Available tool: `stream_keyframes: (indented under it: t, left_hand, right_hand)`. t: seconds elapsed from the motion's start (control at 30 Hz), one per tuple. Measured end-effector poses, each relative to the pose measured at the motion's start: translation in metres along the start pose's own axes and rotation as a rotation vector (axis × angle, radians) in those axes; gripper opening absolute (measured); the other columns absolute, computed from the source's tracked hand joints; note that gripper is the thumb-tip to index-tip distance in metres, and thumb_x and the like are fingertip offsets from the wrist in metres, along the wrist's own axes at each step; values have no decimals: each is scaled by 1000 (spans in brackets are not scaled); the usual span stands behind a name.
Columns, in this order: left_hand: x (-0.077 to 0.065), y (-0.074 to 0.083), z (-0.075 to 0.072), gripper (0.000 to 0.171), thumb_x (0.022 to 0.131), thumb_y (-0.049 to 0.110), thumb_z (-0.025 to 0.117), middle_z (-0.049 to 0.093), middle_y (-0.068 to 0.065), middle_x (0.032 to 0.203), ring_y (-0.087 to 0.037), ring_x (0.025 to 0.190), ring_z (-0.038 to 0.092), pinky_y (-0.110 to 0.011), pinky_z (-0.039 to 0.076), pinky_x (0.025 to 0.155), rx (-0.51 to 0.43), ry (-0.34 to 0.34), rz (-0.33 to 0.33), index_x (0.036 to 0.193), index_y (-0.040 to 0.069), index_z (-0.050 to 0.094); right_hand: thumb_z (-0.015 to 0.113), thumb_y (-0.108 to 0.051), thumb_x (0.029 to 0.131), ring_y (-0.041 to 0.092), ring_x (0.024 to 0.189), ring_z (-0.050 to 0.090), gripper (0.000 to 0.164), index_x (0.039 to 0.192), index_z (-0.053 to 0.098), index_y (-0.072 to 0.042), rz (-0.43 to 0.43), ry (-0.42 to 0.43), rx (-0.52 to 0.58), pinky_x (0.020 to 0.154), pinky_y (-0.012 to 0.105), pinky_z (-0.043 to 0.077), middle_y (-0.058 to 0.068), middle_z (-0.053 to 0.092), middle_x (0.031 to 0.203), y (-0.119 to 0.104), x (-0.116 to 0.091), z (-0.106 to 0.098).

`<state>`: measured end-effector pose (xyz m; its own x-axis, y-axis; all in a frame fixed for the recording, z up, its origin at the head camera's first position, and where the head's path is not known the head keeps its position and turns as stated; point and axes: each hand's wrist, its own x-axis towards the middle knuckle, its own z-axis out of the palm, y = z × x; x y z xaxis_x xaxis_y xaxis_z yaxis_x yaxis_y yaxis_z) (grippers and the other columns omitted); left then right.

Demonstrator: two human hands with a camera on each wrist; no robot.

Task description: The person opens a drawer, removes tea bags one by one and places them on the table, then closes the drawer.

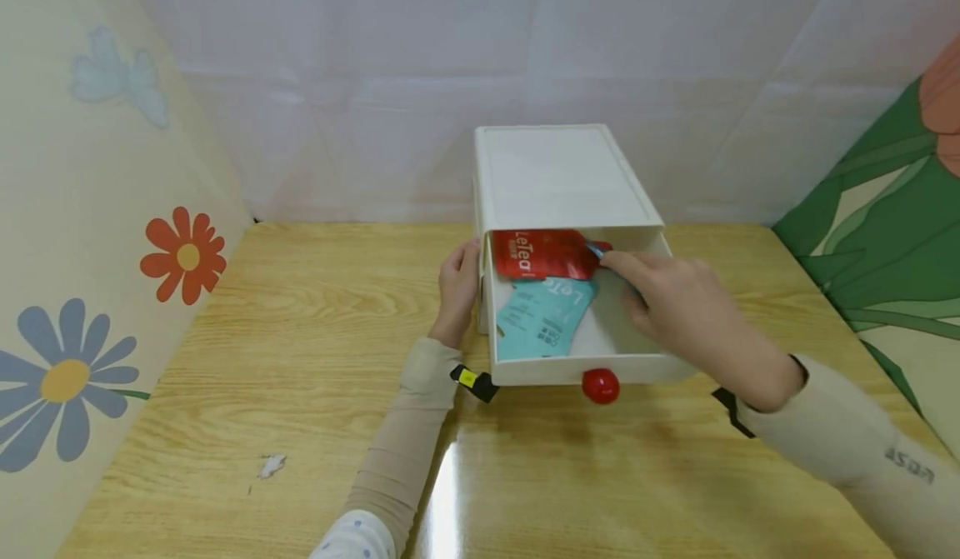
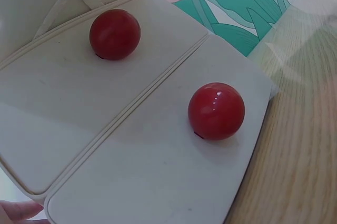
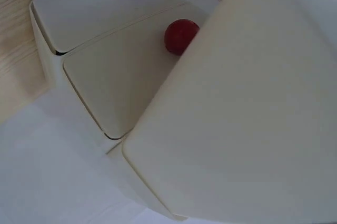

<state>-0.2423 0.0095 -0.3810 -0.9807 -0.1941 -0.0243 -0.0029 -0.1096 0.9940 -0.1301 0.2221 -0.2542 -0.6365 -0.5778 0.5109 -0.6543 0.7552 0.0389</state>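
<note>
Centre-right, my right hand (image 1: 678,299) pinches a tool (image 1: 597,249), likely light; hold it mid-shaft. My left hand (image 1: 455,292), uncurled, touches the box (image 1: 558,174).

Slim bluish object (image 1: 596,250) — over open drawer (image 1: 536,371).

In the head view, the surface (image 1: 337,317) was a yellowish wood-grain top spreading from about mid-height to the bottom of the frame, its far edge nearly level. A white drawer unit (image 1: 562,172) stood upright on it, right of centre, its front toward the frame's bottom. At lower left showed a small, ragged whitish patch (image 1: 272,465), a scrap or a worn spot; which could not be told. A bright streak of light (image 1: 445,496) lay near bottom centre. The left wrist view caught the grain at lower right, the right wrist view at upper left, both beside the unit.
</note>
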Motion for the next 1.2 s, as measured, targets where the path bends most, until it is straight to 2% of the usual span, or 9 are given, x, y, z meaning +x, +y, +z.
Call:
stream_keyframes:
  t: [0.17,0.27,0.33,0.4,0.47,0.57,0.77,1.03,1.2]
  left_hand:
    - [0,0,1,37,91,33,49,63,-8,105,-12,83,56,-26,47,72,2,6,17,110,6,64]
    - [-1,1,0,37,91,33,49,63,-8,106,-13,84,56,-26,47,72,2,3,14,111,6,63]
    - [-1,1,0,37,92,34,48,63,-8,106,-13,84,56,-27,48,72,4,1,9,112,6,63]
    - [-2,2,0,38,92,34,48,63,-9,107,-14,85,56,-27,47,73,7,1,6,112,6,63]
    - [-2,2,0,38,91,33,49,63,-9,108,-14,87,56,-27,47,75,9,5,7,112,5,62]
    - [-2,2,0,38,91,33,49,62,-10,108,-14,87,55,-27,47,75,10,12,12,112,4,62]
    - [-2,2,0,39,91,35,49,62,-9,106,-14,85,55,-27,47,73,8,14,9,113,6,62]
    - [-3,2,-1,40,91,35,49,62,-10,109,-15,87,56,-29,48,75,2,6,-2,116,6,61]
    - [-4,3,-1,41,91,35,49,62,-10,109,-15,87,56,-29,48,75,1,3,6,116,5,60]
  right_hand:
    - [61,12,64,9,41,26,33,95,60,2,-80,117,-6,38,21,18,14,61,74,-1,-3,0]
    - [58,9,66,12,42,33,30,95,61,1,-123,164,-12,37,21,18,14,61,76,-2,-4,-1]
    - [54,5,70,16,43,40,27,96,62,2,-149,195,-14,35,23,23,15,61,78,-3,-6,-3]
    - [47,-1,80,24,47,50,23,95,64,3,-175,241,-15,33,27,30,17,63,81,-6,-7,-6]
    - [41,-9,88,29,53,56,28,94,65,3,-187,287,-19,35,34,37,18,64,82,-9,-9,-10]
    - [33,-17,94,34,60,61,39,89,67,2,-196,373,-26,40,44,44,18,65,80,-16,-11,-16]
    - [40,-14,92,34,58,61,33,85,68,1,-182,508,-63,40,47,42,16,66,78,-22,-17,-26]
    - [49,-12,82,26,53,58,28,96,73,-13,-112,577,-205,34,42,34,3,69,86,21,-54,-12]
    - [43,-13,85,29,50,56,30,96,71,-8,-67,512,-262,32,40,30,10,68,83,27,-63,-24]
